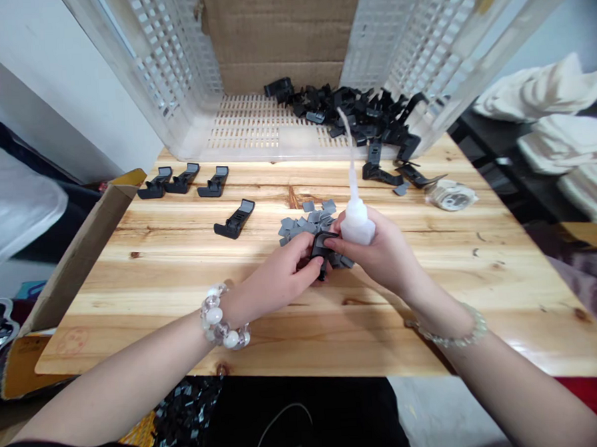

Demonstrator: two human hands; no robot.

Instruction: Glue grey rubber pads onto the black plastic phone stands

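My left hand (286, 272) is closed around a black plastic bracket (320, 246), held just above the wooden table. In my right hand (387, 252) is a white squeeze bottle (357, 224) with a long thin nozzle pointing up. The right thumb and fingertips also reach the bracket's edge; whether they press a small pad on it I cannot tell. Under and behind both hands lies a pile of small grey square pads (301, 225). To the left, a similar bracket (235, 220) rests on the table, with several more in a row (213, 182) behind it.
A white plastic crate (274, 139) lies on its side at the back, holding a heap of black brackets (367, 110) that spills onto the table (146, 285). A tape roll (450, 195) sits at right. Stacked white cloth pieces (542, 90) stand beyond. A cardboard box (75, 262) stands left.
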